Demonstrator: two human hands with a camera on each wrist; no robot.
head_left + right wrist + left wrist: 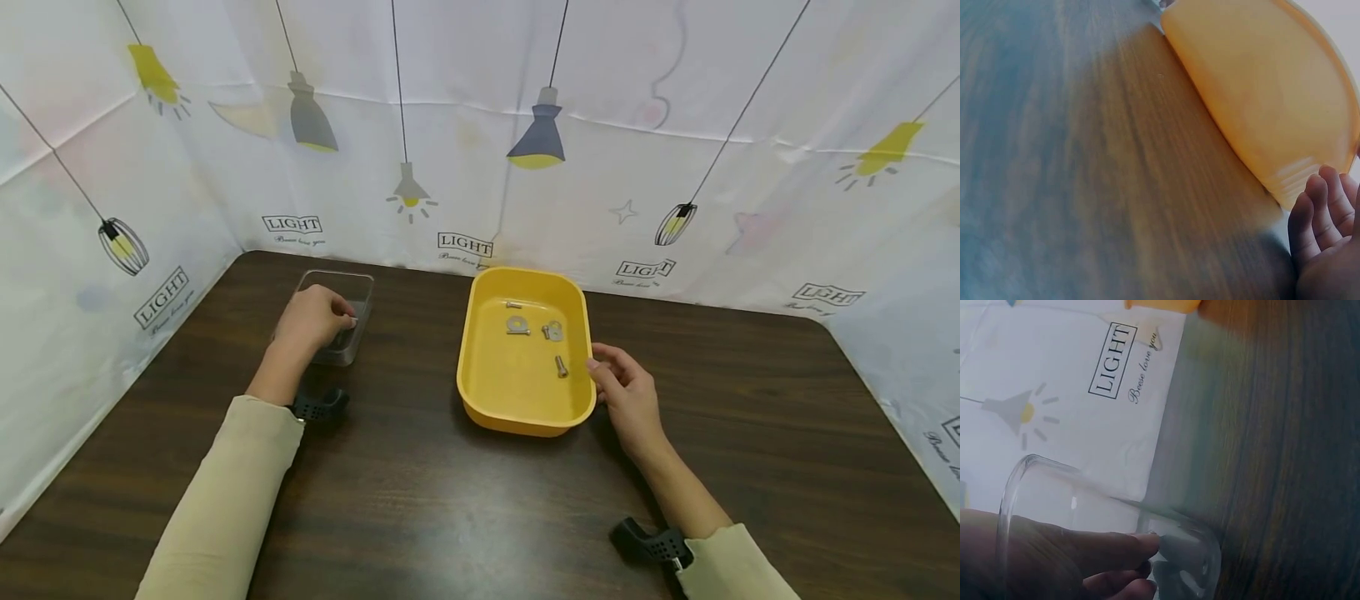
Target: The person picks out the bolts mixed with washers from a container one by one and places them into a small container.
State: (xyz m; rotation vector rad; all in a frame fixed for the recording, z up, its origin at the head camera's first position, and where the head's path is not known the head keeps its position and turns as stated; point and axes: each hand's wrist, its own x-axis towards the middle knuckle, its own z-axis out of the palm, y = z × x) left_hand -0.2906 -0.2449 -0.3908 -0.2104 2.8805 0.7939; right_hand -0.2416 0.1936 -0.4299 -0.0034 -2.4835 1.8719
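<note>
My left hand [318,317] reaches into a clear plastic box [360,287] at the left of the table. Its thumb and forefinger pinch a small light-coloured piece [352,320], mostly hidden by the fingertips; I cannot tell its kind. The left wrist view shows the same hand [1104,556] through the box's see-through wall. My right hand [628,400] holds the right side of a yellow plastic tub [487,392], thumb at the rim and fingers against the outer wall. Inside the tub lie several bolts, among them one bolt [561,367] near the right wall, and flat washers [517,322].
The dark wood table [420,500] runs back to a white printed curtain [450,100], which also hangs at both sides. Table surface separates the clear box from the tub. Black straps circle the left wrist [318,406] and right wrist [652,543].
</note>
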